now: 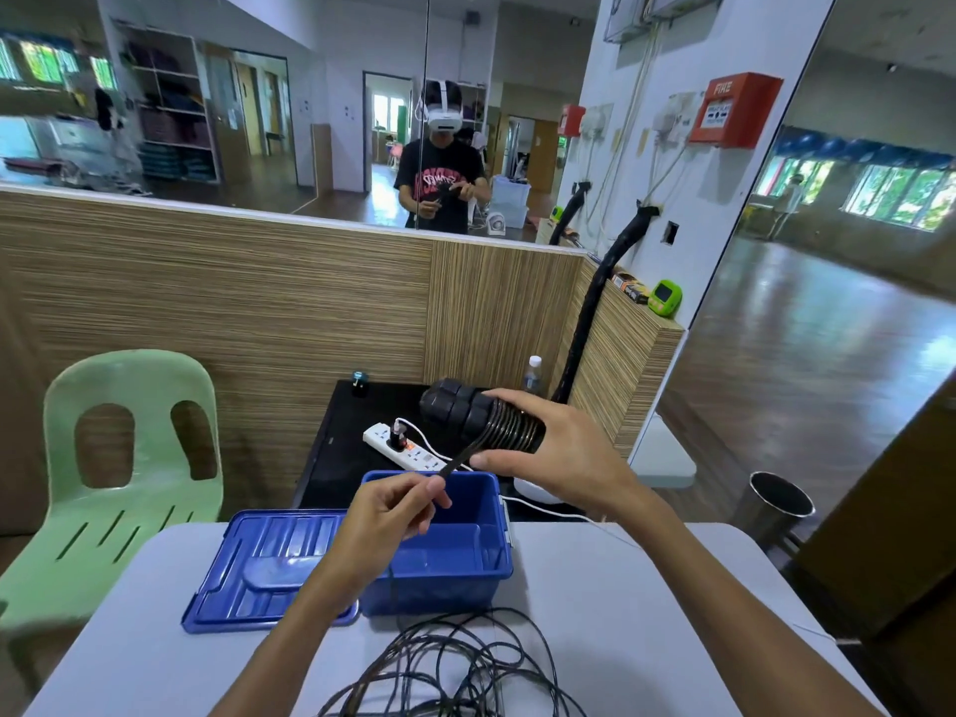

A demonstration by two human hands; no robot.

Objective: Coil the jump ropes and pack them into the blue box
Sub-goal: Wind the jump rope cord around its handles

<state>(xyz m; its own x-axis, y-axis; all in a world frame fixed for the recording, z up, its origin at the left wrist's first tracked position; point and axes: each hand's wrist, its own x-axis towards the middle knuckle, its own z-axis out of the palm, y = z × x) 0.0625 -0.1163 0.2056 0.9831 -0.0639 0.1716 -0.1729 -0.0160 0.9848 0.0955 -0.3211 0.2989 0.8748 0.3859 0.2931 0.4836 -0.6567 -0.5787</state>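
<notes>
My right hand (564,452) grips a bundle of black jump rope handles (458,414) with rope wound in tight turns around them, held above the open blue box (445,571). My left hand (396,514) pinches the black rope strand (455,460) that runs from the bundle down over the box. A loose tangle of black rope (455,659) lies on the white table (646,613) near the front edge. The box interior looks bare.
The blue lid (264,566) lies flat left of the box. A green plastic chair (124,458) stands at the left. Behind the table sit a black stand with a white power strip (401,447) and a water bottle (533,375). A metal bin (778,507) stands at the right.
</notes>
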